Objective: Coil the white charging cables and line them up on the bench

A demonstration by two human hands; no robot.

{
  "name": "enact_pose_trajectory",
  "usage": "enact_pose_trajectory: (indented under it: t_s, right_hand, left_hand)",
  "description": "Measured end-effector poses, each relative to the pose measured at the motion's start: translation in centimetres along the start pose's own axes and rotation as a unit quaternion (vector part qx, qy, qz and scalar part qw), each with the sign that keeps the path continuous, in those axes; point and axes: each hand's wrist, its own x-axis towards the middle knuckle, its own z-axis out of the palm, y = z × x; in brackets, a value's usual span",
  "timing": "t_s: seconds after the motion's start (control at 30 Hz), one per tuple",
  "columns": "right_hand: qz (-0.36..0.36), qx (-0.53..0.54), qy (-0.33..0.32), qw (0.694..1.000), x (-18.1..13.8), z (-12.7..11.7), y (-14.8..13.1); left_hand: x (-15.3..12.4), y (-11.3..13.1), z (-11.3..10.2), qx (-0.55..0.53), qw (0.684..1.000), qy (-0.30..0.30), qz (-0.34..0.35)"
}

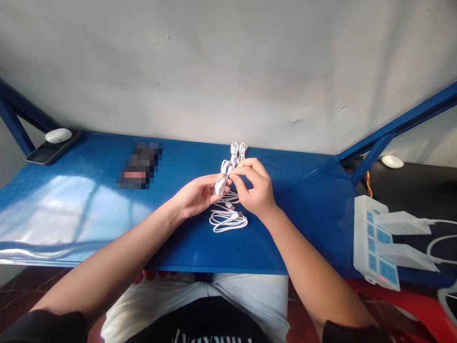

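My left hand (202,193) grips a white cable (222,183) folded into a small bundle, just above the blue table. A thin black tie (226,175) goes around the bundle's middle. My right hand (254,186) pinches the tie's end at the bundle's right side, thumb and index finger together. Under my hands lie a loosely coiled white cable (228,223) with its plug showing and another coil (233,197), partly hidden by my fingers. Beyond them, two tied white cable bundles (238,151) rest side by side near the wall.
Thin dark ties (268,162) lie right of the tied bundles. A pixelated dark object (140,164) is on the left of the blue table (185,247). At the far left, a white mouse (58,136) sits on a dark device (50,152). A white power strip (373,243) with plugged-in adapters stands right.
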Motion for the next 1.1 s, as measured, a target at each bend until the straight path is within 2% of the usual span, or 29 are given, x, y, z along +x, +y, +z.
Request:
enact_pose_trajectory:
  t_s: [0.1, 0.23, 0.37, 0.43, 0.5, 0.57, 0.7, 0.77, 0.9, 1.1]
  right_hand:
    - [0.127, 0.097, -0.023, 0.987, -0.1, 0.2, 0.2]
    - [0.311, 0.227, -0.037, 0.922, 0.0, 0.6, 0.5]
    - [0.404, 0.308, -0.014, 0.861, 0.2, 0.5, 0.5]
    - [0.419, 0.32, -0.001, 0.849, 0.3, 0.3, 0.6]
    - [0.415, 0.31, 0.006, 0.855, 0.4, 0.1, 0.6]
    - [0.385, 0.277, 0.005, 0.88, 0.3, 0.0, 0.6]
    - [0.23, 0.149, -0.016, 0.961, 0.0, 0.1, 0.3]
    - [0.147, 0.07, -0.029, 0.986, -0.1, 0.2, 0.1]
    - [0.066, -0.001, -0.039, 0.997, -0.1, 0.2, 0.2]
    - [0.053, -0.041, -0.1, 0.993, 0.0, -0.5, 0.2]
  left_hand:
    - [0.2, -0.4, 0.1, 0.059, 0.996, 0.009, 0.061]
    - [0.4, -0.7, 0.0, 0.09, 0.992, 0.027, 0.083]
    - [0.4, -0.6, -0.2, 0.08, 0.994, 0.022, 0.067]
    - [0.5, -0.4, -0.3, 0.067, 0.996, 0.022, 0.06]
    - [0.5, -0.3, -0.4, 0.057, 0.997, 0.028, 0.052]
    - [0.6, -0.4, -0.4, 0.058, 0.997, 0.032, 0.049]
    - [0.6, -0.7, -0.5, 0.105, 0.99, 0.032, 0.094]
    - [0.7, -1.0, -0.6, 0.135, 0.981, 0.038, 0.131]
    - [0.7, -1.2, -0.9, 0.172, 0.97, 0.057, 0.163]
    - [0.7, -1.3, -0.9, 0.215, 0.963, 0.043, 0.157]
